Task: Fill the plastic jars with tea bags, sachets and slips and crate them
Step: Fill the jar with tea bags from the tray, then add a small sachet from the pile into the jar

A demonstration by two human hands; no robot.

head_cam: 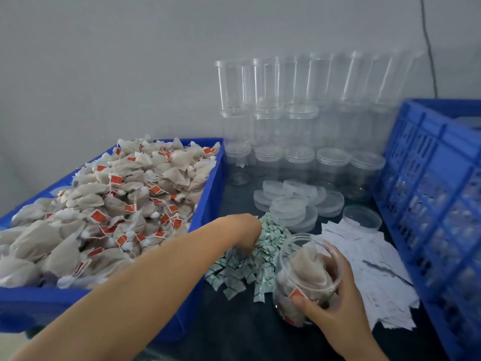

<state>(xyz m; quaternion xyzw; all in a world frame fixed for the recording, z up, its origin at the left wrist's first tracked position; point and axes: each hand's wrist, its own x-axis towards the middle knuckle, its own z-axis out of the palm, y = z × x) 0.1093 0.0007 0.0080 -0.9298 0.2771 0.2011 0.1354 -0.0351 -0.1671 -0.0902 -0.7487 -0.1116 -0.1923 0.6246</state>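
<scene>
Right hand [328, 300]: fingers and thumb curled round clear plastic jar [307, 280], tilted, mouth toward camera, tea bags [309, 267] inside; near front edge of bench [234, 321]. Left hand [247, 230]: reaching into sachet pile [250, 259] at bench centre; fingertips bent down among sachets, grip cannot be told. Blue bin [208, 230] heaped with tea bags: bench left side. White slips [374, 269]: right of jar. Empty stacked jars [286, 105]: back edge. Loose lids [289, 204]: behind sachets. Blue crate [429, 178]: bench right edge.
</scene>
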